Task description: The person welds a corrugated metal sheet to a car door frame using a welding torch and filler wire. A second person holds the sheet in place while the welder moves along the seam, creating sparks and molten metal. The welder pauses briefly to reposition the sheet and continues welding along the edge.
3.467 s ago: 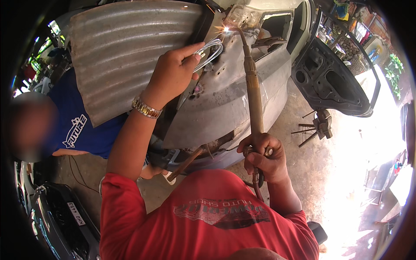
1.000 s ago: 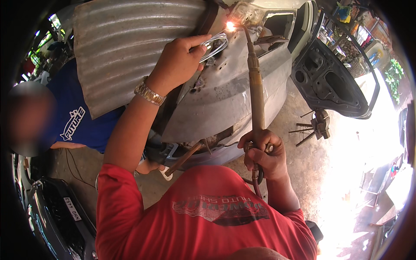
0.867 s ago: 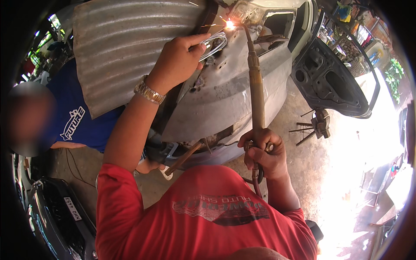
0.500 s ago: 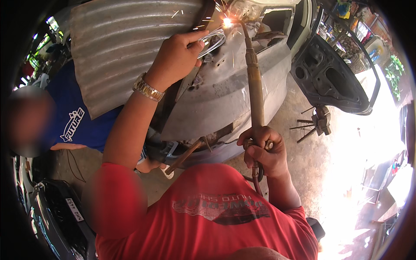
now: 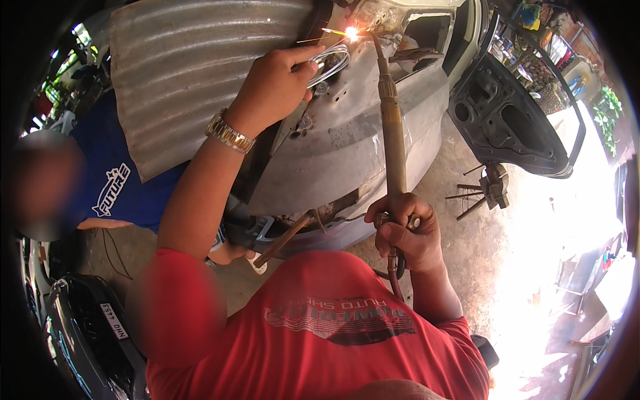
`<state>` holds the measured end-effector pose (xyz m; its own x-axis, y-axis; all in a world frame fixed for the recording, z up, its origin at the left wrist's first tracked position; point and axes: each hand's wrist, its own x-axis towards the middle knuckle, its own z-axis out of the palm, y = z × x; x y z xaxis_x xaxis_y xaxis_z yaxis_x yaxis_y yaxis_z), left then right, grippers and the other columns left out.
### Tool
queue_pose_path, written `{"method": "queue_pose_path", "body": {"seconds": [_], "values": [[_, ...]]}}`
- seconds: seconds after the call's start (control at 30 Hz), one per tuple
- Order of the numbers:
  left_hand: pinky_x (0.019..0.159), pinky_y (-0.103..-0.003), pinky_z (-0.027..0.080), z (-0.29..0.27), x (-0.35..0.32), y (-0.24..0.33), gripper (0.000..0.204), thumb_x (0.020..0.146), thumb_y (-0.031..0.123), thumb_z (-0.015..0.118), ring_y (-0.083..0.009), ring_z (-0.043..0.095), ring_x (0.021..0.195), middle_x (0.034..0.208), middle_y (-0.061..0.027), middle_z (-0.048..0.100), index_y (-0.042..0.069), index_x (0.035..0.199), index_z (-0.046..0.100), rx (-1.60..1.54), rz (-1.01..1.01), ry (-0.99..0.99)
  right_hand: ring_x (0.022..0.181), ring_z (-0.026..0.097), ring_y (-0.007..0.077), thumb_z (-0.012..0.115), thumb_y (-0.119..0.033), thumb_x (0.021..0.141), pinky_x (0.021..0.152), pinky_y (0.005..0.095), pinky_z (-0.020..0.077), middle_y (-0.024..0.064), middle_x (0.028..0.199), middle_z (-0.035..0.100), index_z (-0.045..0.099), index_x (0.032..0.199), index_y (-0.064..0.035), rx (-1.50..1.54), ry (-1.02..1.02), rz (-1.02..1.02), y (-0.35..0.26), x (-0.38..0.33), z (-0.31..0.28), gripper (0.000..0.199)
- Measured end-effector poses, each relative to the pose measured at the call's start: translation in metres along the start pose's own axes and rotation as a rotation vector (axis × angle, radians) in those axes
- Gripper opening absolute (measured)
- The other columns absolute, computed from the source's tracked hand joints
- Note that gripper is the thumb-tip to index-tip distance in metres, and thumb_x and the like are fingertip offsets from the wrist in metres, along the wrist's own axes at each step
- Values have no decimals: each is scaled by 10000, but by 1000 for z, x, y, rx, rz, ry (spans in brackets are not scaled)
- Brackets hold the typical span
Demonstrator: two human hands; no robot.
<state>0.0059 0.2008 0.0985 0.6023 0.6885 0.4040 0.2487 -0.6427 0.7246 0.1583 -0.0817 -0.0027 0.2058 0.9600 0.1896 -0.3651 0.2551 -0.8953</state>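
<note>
My left hand (image 5: 275,87) is raised against a grey car body panel (image 5: 353,133) and grips a coil of silvery filler wire (image 5: 330,60), whose end reaches a bright spark point (image 5: 351,31) near the top of the panel. My right hand (image 5: 403,230) is closed round the handle of a long brass gas torch (image 5: 392,127). The torch runs straight up from my fist and its tip sits at the glowing spot. A gold wristwatch (image 5: 229,134) is on my left wrist. My red shirt fills the lower middle.
A corrugated metal sheet (image 5: 193,67) leans at upper left. A person in a blue shirt (image 5: 117,180) crouches at left. A detached black car door (image 5: 513,113) stands at right, a hammer (image 5: 287,238) leans under the panel, and a dark motorbike (image 5: 80,327) sits at lower left.
The hands and torch hold almost the same pose over the last second. The spark at the torch tip has flickered and shifted slightly, with the wire end staying at it.
</note>
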Motion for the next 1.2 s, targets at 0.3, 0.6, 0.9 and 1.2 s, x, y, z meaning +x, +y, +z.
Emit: {"method": "queue_pose_path", "body": {"seconds": [0.3, 0.6, 0.9, 1.2], "values": [[704, -314, 616, 0, 2, 0, 354, 1062, 176, 603, -156, 756, 655, 905, -156, 797, 70, 1386, 699, 11, -2, 1, 536, 639, 161, 704, 58, 924, 504, 258, 558, 332, 1018, 618, 514, 850, -51, 3, -39, -44, 8, 0, -7, 231], [681, -261, 552, -2, 1, 3, 378, 1092, 168, 585, -83, 648, 674, 906, 6, 687, 97, 1456, 660, -12, -54, -26, 542, 651, 160, 688, 74, 919, 663, 321, 554, 269, 958, 635, 515, 833, -58, 4, -43, -40, 7, 1, -6, 234], [694, -311, 614, 1, -3, -5, 359, 1060, 153, 604, -155, 759, 661, 928, -153, 790, 62, 1396, 690, -45, 4, 11, 576, 673, 150, 659, 107, 907, 980, 445, 553, 142, 837, 677, 517, 803, -72, 4, -20, -4, 0, -5, 1, 251], [686, -294, 595, -5, 5, -2, 363, 1071, 162, 600, -132, 728, 666, 924, -101, 765, 77, 1414, 682, -15, -21, 2, 567, 669, 149, 653, 107, 902, 981, 454, 549, 87, 734, 647, 513, 796, -80, -3, -23, -25, 2, 5, 0, 256]]}}
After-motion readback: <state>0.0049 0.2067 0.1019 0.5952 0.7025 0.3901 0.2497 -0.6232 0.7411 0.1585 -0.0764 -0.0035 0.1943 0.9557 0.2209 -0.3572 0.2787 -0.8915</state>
